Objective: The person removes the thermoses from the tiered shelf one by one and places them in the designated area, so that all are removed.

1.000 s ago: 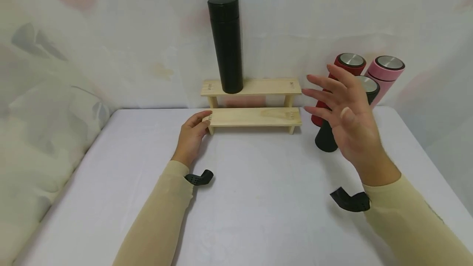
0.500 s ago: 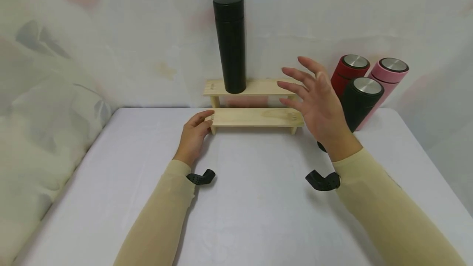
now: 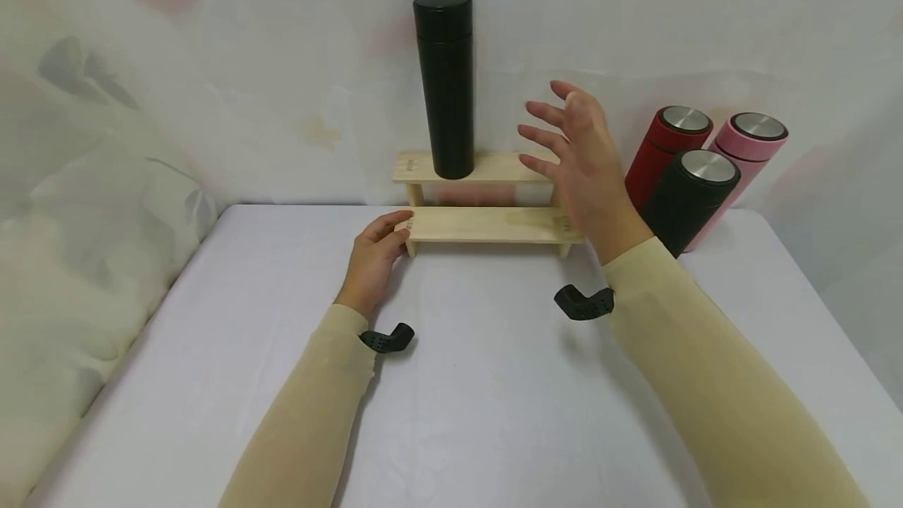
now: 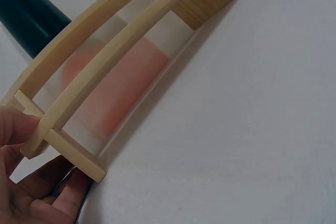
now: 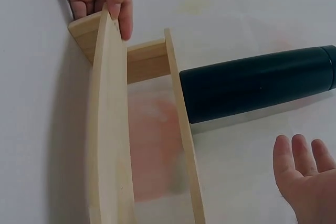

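A two-step wooden stand (image 3: 487, 224) stands at the back of the table. My left hand (image 3: 370, 265) grips the left end of its lower step; the left wrist view has the thumb (image 4: 18, 125) on the board and the other fingers curled below. Upright on the upper step, left of centre, is a tall black thermos bottle (image 3: 447, 92). To the right of that bottle my right hand (image 3: 591, 167) is raised, fingers spread and holding nothing, overlapping the stand's right end in the head view. The right wrist view shows its fingers (image 5: 296, 153) apart from the bottle (image 5: 257, 85).
Right of the stand, a red thermos (image 3: 659, 159), a pink thermos (image 3: 749, 149) and a black thermos with a silver lid (image 3: 684, 202) stand close together. A patterned cloth (image 3: 296, 61) hangs behind the white table (image 3: 480, 398). Each wrist carries a black camera mount (image 3: 584, 302).
The right hand has moved left and farther back, from in front of the group of thermoses towards the tall black bottle. My left hand has kept its grip on the stand.
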Available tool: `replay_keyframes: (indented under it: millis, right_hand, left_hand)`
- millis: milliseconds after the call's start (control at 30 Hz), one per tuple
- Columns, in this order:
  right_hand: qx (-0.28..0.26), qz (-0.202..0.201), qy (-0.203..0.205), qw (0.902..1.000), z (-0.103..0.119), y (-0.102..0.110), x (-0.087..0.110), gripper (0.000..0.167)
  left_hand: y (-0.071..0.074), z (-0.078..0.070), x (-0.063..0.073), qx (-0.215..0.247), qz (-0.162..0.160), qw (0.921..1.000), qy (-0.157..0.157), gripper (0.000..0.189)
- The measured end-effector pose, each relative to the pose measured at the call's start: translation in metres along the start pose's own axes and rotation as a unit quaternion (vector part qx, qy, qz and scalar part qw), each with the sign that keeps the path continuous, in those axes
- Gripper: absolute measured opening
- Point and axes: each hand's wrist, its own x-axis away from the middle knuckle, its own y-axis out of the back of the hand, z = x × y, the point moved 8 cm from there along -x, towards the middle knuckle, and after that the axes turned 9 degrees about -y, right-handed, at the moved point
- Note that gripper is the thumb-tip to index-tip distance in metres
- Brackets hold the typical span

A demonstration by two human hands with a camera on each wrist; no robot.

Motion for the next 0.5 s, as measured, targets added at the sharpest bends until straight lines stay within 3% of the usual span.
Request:
replay_keyframes:
  millis: [233,500]
  right_hand:
    - [0.043,-0.008,-0.005,0.999,-0.002,-0.01,-0.015,0.066]
    - [0.06,-0.009,-0.013,0.9981,-0.011,-0.016,-0.032,0.066]
  left_hand:
    - [-0.001,0.003,0.0,0.006,-0.005,1.0,0.005,0.038]
    - [-0.001,-0.001,0.0,0.002,-0.004,1.0,-0.001,0.039]
